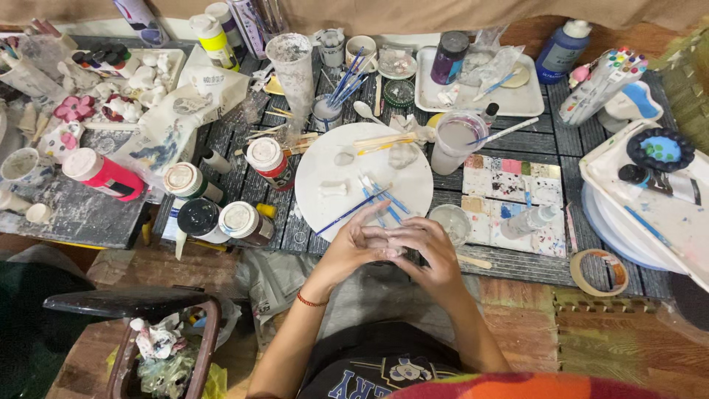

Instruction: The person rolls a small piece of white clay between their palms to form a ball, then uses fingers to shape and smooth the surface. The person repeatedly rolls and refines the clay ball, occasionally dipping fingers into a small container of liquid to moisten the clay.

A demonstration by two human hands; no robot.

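Both our hands meet at the table's near edge; left hand (pixel 353 247) and right hand (pixel 425 247) curl together around a small pale lump (pixel 384 242); beyond it lie 1 white disc (pixel 325 166), blue brushes (pixel 377 196), paint bottles (pixel 221 218) at left.

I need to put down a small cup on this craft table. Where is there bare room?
The white round board has bare surface on its left half, between the paint bottles and the blue brushes. The white tray at the back is bare near its right edge. Around the brush cup and the stained palette it is crowded.
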